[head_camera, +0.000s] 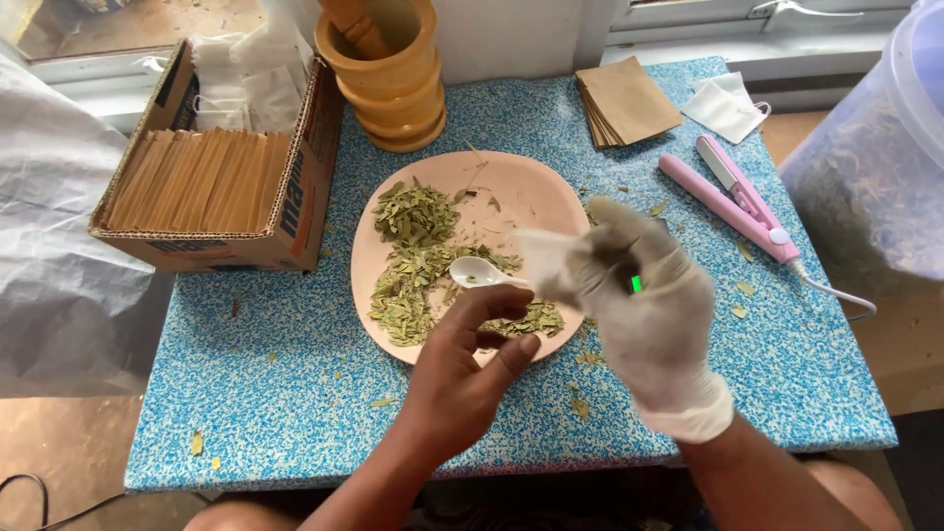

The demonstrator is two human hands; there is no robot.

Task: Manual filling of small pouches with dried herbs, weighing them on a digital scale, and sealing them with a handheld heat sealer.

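- Centrally, a small white spoon [479,272] lay over the pink plate [531,182], its bowl above the dried green leaves [413,258] spread on it.
- The gloved right hand [644,315] pinched the spoon's handle together with a thin white sachet [541,258].
- The bare left hand [472,369] hovered just below, fingers loosely curled, holding nothing, thumb near the plate's front rim.
- Beyond the plate stood a wooden mortar [393,84]; a cardboard box [221,182] of brown packets sat to the left.
- To the right lay a pink heat sealer [733,202], a stack of brown envelopes [626,101] and loose white sachets [725,106], all on the blue speckled table [295,393].
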